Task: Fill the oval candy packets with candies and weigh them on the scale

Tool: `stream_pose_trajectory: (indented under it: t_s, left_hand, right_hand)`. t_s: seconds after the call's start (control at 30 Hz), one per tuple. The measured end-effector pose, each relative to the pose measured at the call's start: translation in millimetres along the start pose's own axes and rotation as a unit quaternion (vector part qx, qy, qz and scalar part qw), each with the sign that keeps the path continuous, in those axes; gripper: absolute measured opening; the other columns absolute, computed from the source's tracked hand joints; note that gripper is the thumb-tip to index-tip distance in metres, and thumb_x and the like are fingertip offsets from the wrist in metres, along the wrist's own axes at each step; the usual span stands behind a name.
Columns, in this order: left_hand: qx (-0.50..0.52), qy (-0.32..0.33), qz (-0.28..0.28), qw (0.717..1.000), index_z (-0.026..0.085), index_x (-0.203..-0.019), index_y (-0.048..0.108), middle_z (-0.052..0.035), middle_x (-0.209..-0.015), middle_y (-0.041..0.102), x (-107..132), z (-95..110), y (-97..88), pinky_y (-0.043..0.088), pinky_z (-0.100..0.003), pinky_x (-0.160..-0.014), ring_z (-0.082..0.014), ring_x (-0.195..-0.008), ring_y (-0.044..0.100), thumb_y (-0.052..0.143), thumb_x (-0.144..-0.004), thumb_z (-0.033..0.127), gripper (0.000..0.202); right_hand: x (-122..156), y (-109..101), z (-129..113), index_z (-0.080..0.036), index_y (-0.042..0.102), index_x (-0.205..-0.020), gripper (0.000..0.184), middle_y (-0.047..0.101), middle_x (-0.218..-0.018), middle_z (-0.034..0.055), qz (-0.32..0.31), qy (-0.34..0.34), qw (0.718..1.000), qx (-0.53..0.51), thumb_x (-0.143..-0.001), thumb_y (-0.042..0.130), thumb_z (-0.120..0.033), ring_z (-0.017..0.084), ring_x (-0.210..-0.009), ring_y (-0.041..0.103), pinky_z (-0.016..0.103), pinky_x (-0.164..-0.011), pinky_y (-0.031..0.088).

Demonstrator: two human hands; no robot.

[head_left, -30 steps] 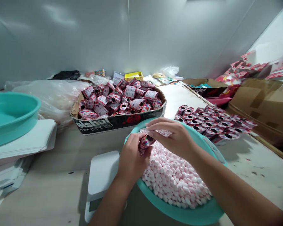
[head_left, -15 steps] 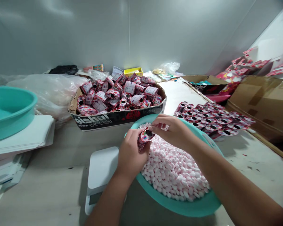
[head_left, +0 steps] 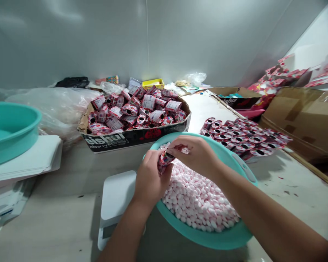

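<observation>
Wrapped in my left hand [head_left: 150, 178] is a small red printed candy box [head_left: 163, 162] with a dark hole in its upper end. My right hand [head_left: 198, 151] is closed in a pinch at that hole; whatever its fingertips grip is hidden. Both hands are over the left rim of a turquoise basin [head_left: 205, 242], which holds a heap of pale pink and white candies [head_left: 199, 198]. To the right of the basin, many similar boxes [head_left: 244, 146] stand upright together, holes facing up.
Behind the basin, a cardboard tray [head_left: 136, 140] is piled with more printed boxes. A white scale [head_left: 118, 196] sits left of the basin. Another turquoise basin [head_left: 13, 145] rests on stacked white sheets [head_left: 50, 154] at far left. Brown cartons [head_left: 303, 116] line the right side.
My right fingertips have moved in over the box's hole, which is now partly covered. The box is tilted slightly more in my left hand. The view has shifted a little.
</observation>
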State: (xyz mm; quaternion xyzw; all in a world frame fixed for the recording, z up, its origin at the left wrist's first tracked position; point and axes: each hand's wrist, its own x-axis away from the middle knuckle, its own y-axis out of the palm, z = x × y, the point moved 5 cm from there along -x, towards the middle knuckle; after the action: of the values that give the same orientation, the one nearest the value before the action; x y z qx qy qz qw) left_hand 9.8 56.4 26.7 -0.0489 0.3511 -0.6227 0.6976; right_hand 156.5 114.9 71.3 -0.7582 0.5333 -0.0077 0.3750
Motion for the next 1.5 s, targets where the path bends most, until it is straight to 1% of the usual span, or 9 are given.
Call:
stream_pose_trajectory:
  t_s: [0.17, 0.3, 0.57, 0.7, 0.87, 0.97, 1.2, 1.33, 1.5]
  left_hand:
    - [-0.003, 0.000, 0.012, 1.000, 0.019, -0.121, 0.063, -0.0093, -0.117, 0.064, -1, 1, -0.8, 0.050, -0.034, -0.093, -0.0236, -0.107, 0.064, 0.065, -0.091, 0.021, 0.030]
    - [0.000, -0.002, 0.016, 1.000, 0.020, -0.121, 0.063, -0.0097, -0.116, 0.064, -1, 1, -0.9, 0.050, -0.035, -0.094, -0.0243, -0.107, 0.064, 0.066, -0.091, 0.022, 0.030]
    - [0.004, 0.003, 0.017, 1.000, 0.019, -0.120, 0.063, -0.0099, -0.116, 0.063, 0, 3, -2.2, 0.050, -0.033, -0.092, -0.0236, -0.106, 0.064, 0.065, -0.092, 0.022, 0.027]
    - [0.002, 0.006, 0.019, 1.000, 0.019, -0.120, 0.062, -0.0095, -0.115, 0.063, 0, 2, -1.7, 0.050, -0.034, -0.093, -0.0239, -0.106, 0.064, 0.065, -0.093, 0.023, 0.028]
    - [0.001, 0.014, 0.008, 1.000, 0.018, -0.119, 0.062, -0.0099, -0.114, 0.064, -1, 1, 0.0, 0.051, -0.036, -0.094, -0.0248, -0.106, 0.064, 0.067, -0.092, 0.021, 0.028]
    - [0.006, 0.012, 0.012, 1.000, 0.019, -0.122, 0.062, -0.0096, -0.116, 0.064, -1, 1, -1.6, 0.051, -0.035, -0.095, -0.0246, -0.109, 0.064, 0.067, -0.090, 0.018, 0.032]
    - [0.026, 0.022, 0.032, 0.999, 0.019, -0.118, 0.064, -0.0094, -0.113, 0.066, 0, 5, -0.7, 0.053, -0.033, -0.093, -0.0227, -0.105, 0.066, 0.070, -0.090, 0.021, 0.029]
    - [0.060, 0.021, 0.017, 0.998, 0.018, -0.112, 0.067, -0.0081, -0.107, 0.071, -8, 5, -23.2, 0.056, -0.033, -0.090, -0.0222, -0.099, 0.069, 0.077, -0.084, 0.022, 0.030]
    - [0.152, -0.073, -0.019, 0.986, 0.017, -0.116, 0.071, -0.0093, -0.111, 0.077, 7, -14, -93.1, 0.060, -0.037, -0.091, -0.0267, -0.100, 0.074, 0.086, -0.079, 0.039, 0.046]
  right_hand:
    - [2, 0, 6, -0.019, 0.072, -0.096, 0.021, 0.074, -0.090, 0.0049, 0.024, 0.023, 0.991, -0.130, -0.093, 0.066, -0.039, 0.016, -0.084, 0.070, 0.026, -0.075, 0.056]
    - [0, -11, 8, -0.018, 0.069, -0.106, 0.021, 0.073, -0.098, 0.0071, 0.071, 0.012, 0.995, -0.066, -0.092, 0.060, -0.030, 0.016, -0.087, 0.068, 0.027, -0.075, 0.055]
    - [3, -5, -16, -0.020, 0.068, -0.109, 0.024, 0.072, -0.103, 0.0063, -0.094, -0.117, 0.988, 0.019, -0.087, 0.060, -0.015, 0.017, -0.094, 0.067, 0.029, -0.084, 0.056]
    - [2, -4, -12, -0.020, 0.068, -0.110, 0.023, 0.066, -0.108, 0.0075, -0.067, -0.151, 0.986, 0.028, -0.089, 0.060, -0.013, 0.016, -0.101, 0.065, 0.029, -0.088, 0.056]
    - [0, -7, 7, -0.024, 0.065, -0.122, 0.034, 0.059, -0.126, 0.0104, -0.013, -0.072, 0.996, 0.043, -0.089, 0.069, -0.033, 0.021, -0.124, 0.059, 0.036, -0.106, 0.054]
    - [0, -6, 17, -0.026, 0.058, -0.134, 0.053, 0.055, -0.138, 0.0112, -0.043, 0.030, 0.999, 0.007, -0.090, 0.067, -0.054, 0.023, -0.127, 0.059, 0.036, -0.100, 0.057]
    - [-14, -9, 56, -0.021, 0.060, -0.135, 0.063, 0.064, -0.132, 0.0130, -0.007, 0.107, 0.994, -0.037, -0.100, 0.039, -0.068, 0.024, -0.120, 0.063, 0.042, -0.103, 0.053]
    - [-15, -2, 83, -0.021, 0.071, -0.120, 0.038, 0.068, -0.118, 0.0123, -0.082, 0.083, 0.987, 0.114, -0.096, 0.056, -0.047, 0.025, -0.107, 0.066, 0.041, -0.097, 0.055]
    - [-7, 7, 93, -0.024, 0.081, -0.101, 0.031, 0.072, -0.102, 0.0086, -0.150, 0.045, 0.982, 0.106, -0.070, 0.081, -0.020, 0.021, -0.087, 0.069, 0.033, -0.083, 0.057]
